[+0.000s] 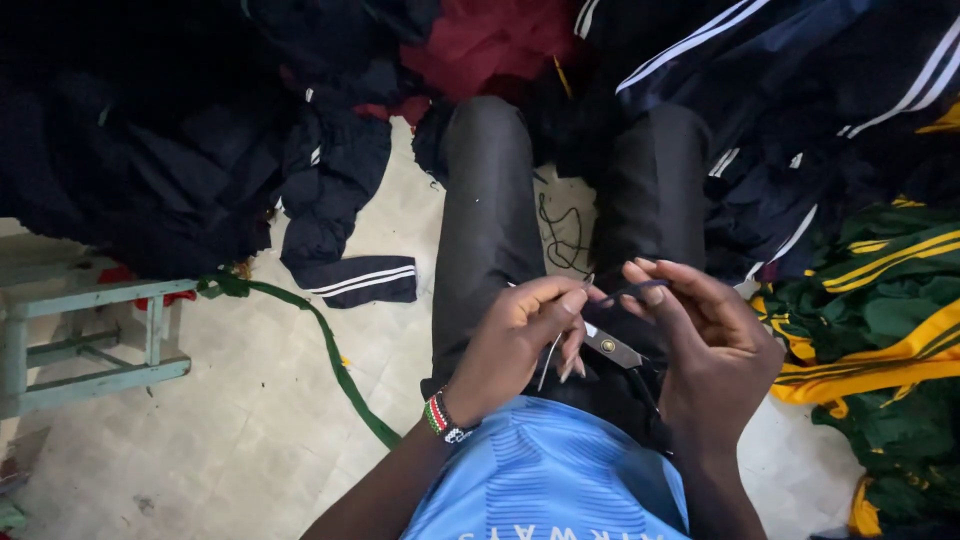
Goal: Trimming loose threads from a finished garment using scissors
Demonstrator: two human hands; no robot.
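I sit with dark trousers (490, 220) on, and both hands meet over my lap. My left hand (515, 340), with a beaded bracelet (440, 415) at the wrist, pinches a thin pale thread (553, 355) between thumb and fingers. My right hand (715, 350) pinches a dark strand (640, 290) just opposite, its fingertips almost touching the left ones. Small metal scissors (612, 347) show between the two hands, low against my lap; whether a hand holds them I cannot tell. A light blue striped shirt (545, 480) fills the bottom edge.
Dark navy garments with white stripes (350, 270) are heaped on the left and top right. Red cloth (480, 40) lies at the top. Green and yellow garments (880, 320) are piled on the right. A pale green wooden stool (90, 330), a green cloth strip (335, 365) and a loose black cord (560, 235) are on the tiled floor.
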